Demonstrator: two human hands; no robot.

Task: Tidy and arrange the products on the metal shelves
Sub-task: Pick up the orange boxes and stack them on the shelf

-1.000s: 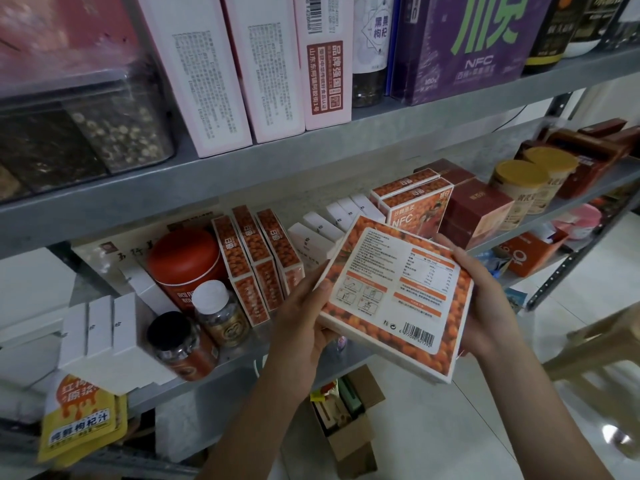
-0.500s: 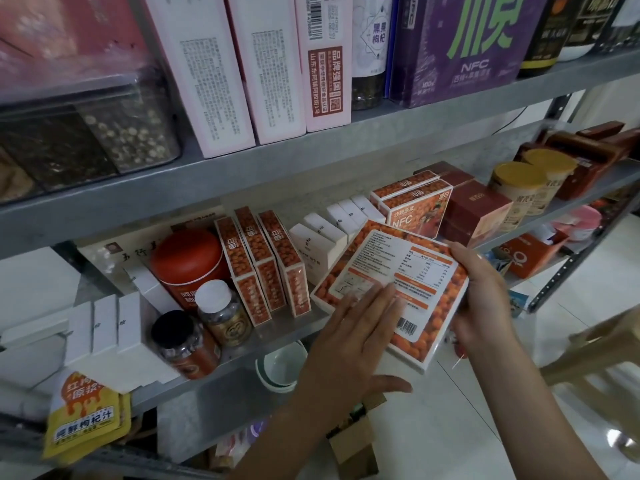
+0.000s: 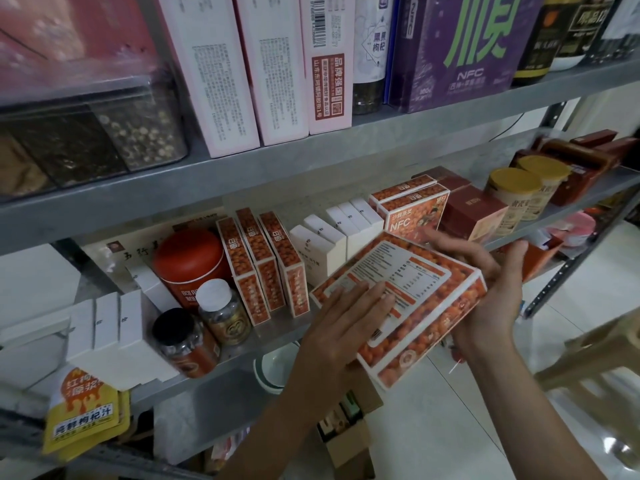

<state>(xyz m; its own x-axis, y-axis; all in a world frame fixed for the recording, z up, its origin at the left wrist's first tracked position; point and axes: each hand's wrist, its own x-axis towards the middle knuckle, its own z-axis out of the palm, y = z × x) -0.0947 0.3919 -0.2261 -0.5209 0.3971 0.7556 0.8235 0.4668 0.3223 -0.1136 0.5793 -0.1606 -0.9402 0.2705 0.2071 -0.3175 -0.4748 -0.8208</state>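
- Grey metal shelf; pale tiled floor below.
- Box at shelf front: left hand flat on its label, right hand gripping its right edge.

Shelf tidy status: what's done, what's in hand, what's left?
Done: three narrow orange boxes stand in a row on the middle shelf, white boxes lined up beside them. In hand: the large orange box, right hand gripping its edge, left hand flat on top, not yet shelved. Left, likely: yellow pouches hanging at lower left.
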